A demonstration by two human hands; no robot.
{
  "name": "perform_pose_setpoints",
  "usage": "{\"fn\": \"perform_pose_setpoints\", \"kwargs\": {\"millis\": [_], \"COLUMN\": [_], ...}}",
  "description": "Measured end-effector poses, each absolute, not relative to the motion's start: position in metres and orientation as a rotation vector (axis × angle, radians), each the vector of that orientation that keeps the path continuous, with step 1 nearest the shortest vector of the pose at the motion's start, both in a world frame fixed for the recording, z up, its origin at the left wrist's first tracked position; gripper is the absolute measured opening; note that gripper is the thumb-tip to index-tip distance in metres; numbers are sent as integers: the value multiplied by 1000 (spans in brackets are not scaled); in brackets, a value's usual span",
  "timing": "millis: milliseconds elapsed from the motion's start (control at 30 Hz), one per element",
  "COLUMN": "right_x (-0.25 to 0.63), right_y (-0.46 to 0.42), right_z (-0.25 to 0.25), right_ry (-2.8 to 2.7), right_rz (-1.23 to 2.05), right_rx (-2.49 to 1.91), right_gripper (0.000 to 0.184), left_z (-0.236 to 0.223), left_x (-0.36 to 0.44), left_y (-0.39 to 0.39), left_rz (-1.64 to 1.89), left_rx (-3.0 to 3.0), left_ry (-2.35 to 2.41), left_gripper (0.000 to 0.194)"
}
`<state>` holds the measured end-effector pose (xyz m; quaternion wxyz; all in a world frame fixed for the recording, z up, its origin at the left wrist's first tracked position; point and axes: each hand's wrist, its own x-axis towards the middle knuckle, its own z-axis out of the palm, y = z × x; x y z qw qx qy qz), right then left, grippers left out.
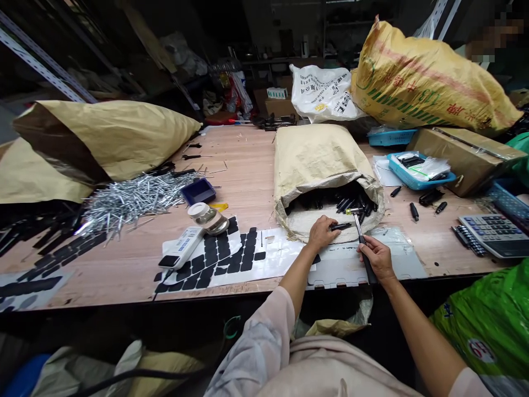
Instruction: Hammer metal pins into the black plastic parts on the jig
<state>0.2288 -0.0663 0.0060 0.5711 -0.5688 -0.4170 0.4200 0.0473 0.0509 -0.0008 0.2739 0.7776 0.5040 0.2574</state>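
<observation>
My right hand (378, 258) is closed around the black handle of a small hammer (359, 227), whose metal head is up at the sack's mouth. In my left hand (323, 234) the fingers grip a short black cylindrical part (341, 226), pointing right toward the hammer. Both hands are in front of a paper sack (318, 151) lying on its side. Inside its open mouth several black handle-like parts (351, 203) are heaped. Beneath my hands lies a pale flat sheet (372, 259) at the table's front edge.
Left on the table (243, 160) lie a pile of metal rods (140, 198), a dark blue tray (199, 191), a glass jar (210, 219), a white box (183, 248) and black sticker sheets (229, 253). To the right are a calculator (496, 234), a blue basket (421, 168) and a carton (467, 157).
</observation>
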Motion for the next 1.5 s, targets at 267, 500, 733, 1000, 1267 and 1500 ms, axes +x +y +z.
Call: {"fn": "perform_pose_setpoints", "kwargs": {"millis": [267, 500, 733, 1000, 1267, 1500], "right_x": [228, 226, 232, 236, 231, 232], "right_y": [-66, -66, -72, -76, -76, -73], "right_z": [6, 7, 7, 18, 11, 4], "right_ry": [-975, -954, -996, -1247, -1300, -1369], "right_rz": [989, 981, 915, 738, 757, 835], "right_rx": [-1341, -1379, -1500, -1583, -1619, -1544], "right_gripper": [51, 54, 58, 52, 51, 48], "left_z": [4, -1, -7, -7, -3, -4], "left_x": [48, 48, 50, 51, 53, 54], "left_y": [46, 50, 56, 57, 53, 51], "left_rz": [766, 817, 763, 766, 785, 837], "left_rx": [2041, 2008, 2007, 2007, 2019, 2028], "left_ry": [1398, 1404, 1416, 1420, 1435, 1448], "left_gripper": [15, 21, 9, 8, 8, 8]}}
